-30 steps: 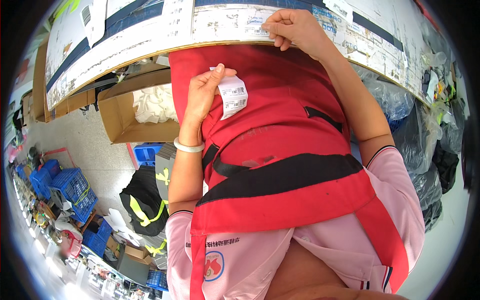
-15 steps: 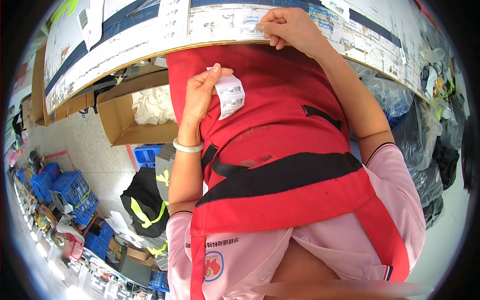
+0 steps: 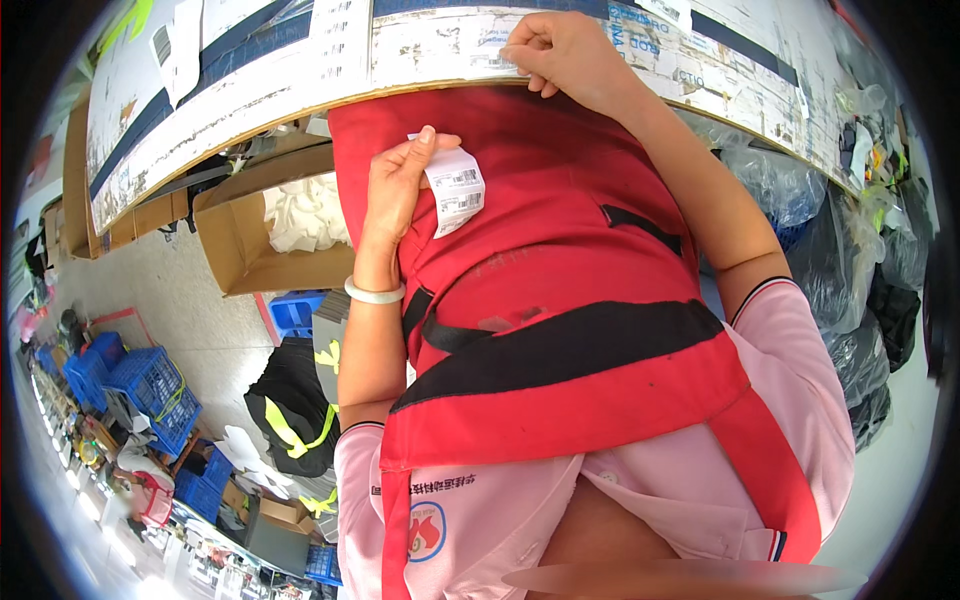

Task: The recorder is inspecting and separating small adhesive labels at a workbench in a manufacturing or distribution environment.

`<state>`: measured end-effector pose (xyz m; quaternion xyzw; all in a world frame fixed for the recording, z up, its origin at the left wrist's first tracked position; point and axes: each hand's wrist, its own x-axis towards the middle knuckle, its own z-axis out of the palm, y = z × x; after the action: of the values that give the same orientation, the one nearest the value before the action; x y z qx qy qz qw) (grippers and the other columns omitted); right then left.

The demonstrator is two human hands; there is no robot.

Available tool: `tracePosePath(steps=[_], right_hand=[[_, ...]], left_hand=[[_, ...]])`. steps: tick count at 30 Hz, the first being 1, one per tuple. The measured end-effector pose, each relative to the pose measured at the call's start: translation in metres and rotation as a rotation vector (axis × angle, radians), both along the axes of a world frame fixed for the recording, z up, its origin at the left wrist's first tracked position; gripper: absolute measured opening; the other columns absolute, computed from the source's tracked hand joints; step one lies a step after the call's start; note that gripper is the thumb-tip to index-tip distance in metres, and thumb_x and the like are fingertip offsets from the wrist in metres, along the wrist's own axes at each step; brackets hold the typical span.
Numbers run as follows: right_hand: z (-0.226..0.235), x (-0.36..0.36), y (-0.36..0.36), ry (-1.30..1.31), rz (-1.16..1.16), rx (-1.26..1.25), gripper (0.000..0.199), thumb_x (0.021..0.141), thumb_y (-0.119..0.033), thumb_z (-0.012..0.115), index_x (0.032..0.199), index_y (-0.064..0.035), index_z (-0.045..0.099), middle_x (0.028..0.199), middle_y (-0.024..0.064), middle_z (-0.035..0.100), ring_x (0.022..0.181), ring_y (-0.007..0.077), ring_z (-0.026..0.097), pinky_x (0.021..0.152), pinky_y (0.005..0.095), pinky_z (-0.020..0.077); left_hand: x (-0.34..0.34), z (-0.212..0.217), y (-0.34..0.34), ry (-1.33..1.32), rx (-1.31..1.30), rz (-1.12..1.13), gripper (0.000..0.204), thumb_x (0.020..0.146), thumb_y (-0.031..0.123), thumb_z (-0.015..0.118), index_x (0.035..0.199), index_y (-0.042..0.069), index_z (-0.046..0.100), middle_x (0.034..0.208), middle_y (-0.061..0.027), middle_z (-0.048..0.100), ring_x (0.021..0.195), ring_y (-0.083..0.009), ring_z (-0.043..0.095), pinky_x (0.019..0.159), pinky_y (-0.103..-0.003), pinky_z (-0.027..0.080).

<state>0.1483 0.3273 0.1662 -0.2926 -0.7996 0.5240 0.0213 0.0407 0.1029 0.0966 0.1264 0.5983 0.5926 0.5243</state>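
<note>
My left hand [image 3: 398, 185] is raised in front of my red apron [image 3: 540, 270] and pinches a small white printed label [image 3: 455, 190] between thumb and fingers. A white bangle sits on that wrist. My right hand [image 3: 565, 50] reaches up to the edge of a worktable [image 3: 300, 80] covered in stuck-on paper labels. Its fingers are curled and pinch at a label on the table's edge. What lies under the fingertips is hidden.
An open cardboard box [image 3: 250, 235] with white material inside stands on the floor to the left. Blue plastic crates [image 3: 140, 385] and a black bag with yellow trim [image 3: 290, 410] lie lower left. Dark plastic bags [image 3: 850, 260] pile up on the right.
My left hand has drifted slightly with the label. My right hand stays at the table's edge, shifted a little left.
</note>
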Motion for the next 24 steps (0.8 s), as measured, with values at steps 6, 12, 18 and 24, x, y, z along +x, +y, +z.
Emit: tracePosePath(steps=[6,12,18,24], right_hand=[[-0.002,0.014,0.01,0.094,-0.003,-0.101,0.021,0.089,-0.024,0.061,0.091,-0.0031,0.063,0.068,-0.0005,0.057,0.057,0.0055,0.054,0.051,0.0187,0.0461],[0.008,0.041,0.035,0.174,-0.085,-0.153,0.019,0.091,-0.022,0.059,0.094,-0.0046,0.063,0.071,-0.0013,0.058,0.06,0.004,0.054,0.053,0.0182,0.0449],[-0.005,0.085,0.127,0.205,-0.301,0.168,0.017,0.089,-0.022,0.06,0.093,-0.006,0.064,0.071,-0.0019,0.059,0.06,0.0046,0.053,0.056,0.0216,0.0453],[-0.022,0.092,0.137,-0.185,-0.438,0.839,0.026,0.08,-0.03,0.071,0.086,-0.0068,0.063,0.067,-0.0034,0.057,0.058,0.0072,0.049,0.057,0.024,0.042]], left_hand=[[0.002,0.007,0.005,-0.063,0.007,0.06,0.045,0.097,0.037,0.047,0.101,-0.004,0.067,0.085,-0.0084,0.067,0.07,-0.0112,0.061,0.065,-0.023,0.049],[-0.003,0.013,-0.01,-0.094,0.058,0.126,0.051,0.098,0.04,0.042,0.105,-0.005,0.064,0.084,-0.0071,0.066,0.069,-0.0103,0.06,0.063,-0.021,0.048],[0.002,0.041,-0.016,-0.109,0.243,0.056,0.035,0.094,0.022,0.055,0.118,-0.004,0.058,0.104,-0.0101,0.064,0.092,-0.0127,0.061,0.084,-0.026,0.048],[0.005,0.057,-0.018,-0.008,0.088,-0.054,0.03,0.086,0.007,0.063,0.116,0.0,0.06,0.081,-0.0022,0.064,0.06,-0.0051,0.056,0.054,-0.018,0.046]])
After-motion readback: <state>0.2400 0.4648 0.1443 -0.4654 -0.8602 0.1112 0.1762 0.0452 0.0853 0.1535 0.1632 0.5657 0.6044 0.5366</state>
